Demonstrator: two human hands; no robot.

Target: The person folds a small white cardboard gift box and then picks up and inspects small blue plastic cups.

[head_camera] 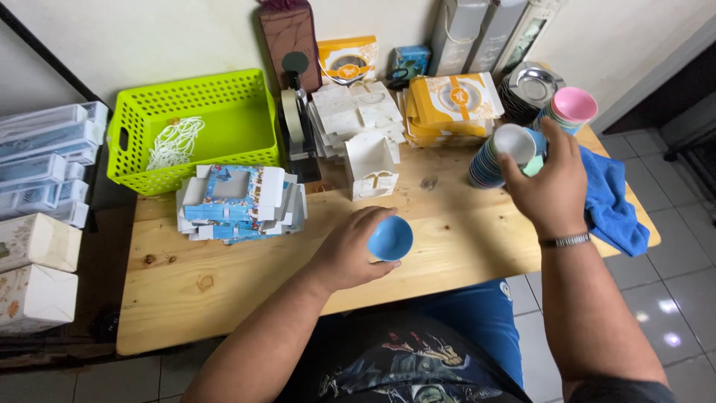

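Left arm: comes in from the lower left, forearm angled up and to the right over the wooden table (pixel 224 276), wrist roughly level.
Left hand (pixel 347 254): curled around a small blue bowl (pixel 390 238), fingers wrapped over its far side and thumb under the near edge; the grip is closed on the bowl.
Blue bowl: held just above the table's front middle, tipped so its open mouth faces the camera; it appears empty.
Right arm: rises from the lower right, forearm nearly upright in view, a metal wristband (pixel 564 240) at the wrist.
Right hand (pixel 544 186): back of the hand toward the camera, fingers spread and reaching up onto a stack of coloured bowls (pixel 498 153) lying on its side at the table's right rear.
Right grip: fingers partly open, touching the rim area of the stack; whether they have pinched one bowl loose I cannot tell.
Second stack: a pink-topped stack of bowls (pixel 570 108) sits just behind the fingertips, beside a pile of metal dishes (pixel 531 88).
Blue cloth (pixel 613 198): lies on the table's right edge, just beside the right hand.
Nearby: flat printed cartons (pixel 239 201) at left centre, a lime green basket (pixel 194 127) behind them, white folded boxes (pixel 365 134) in the middle.
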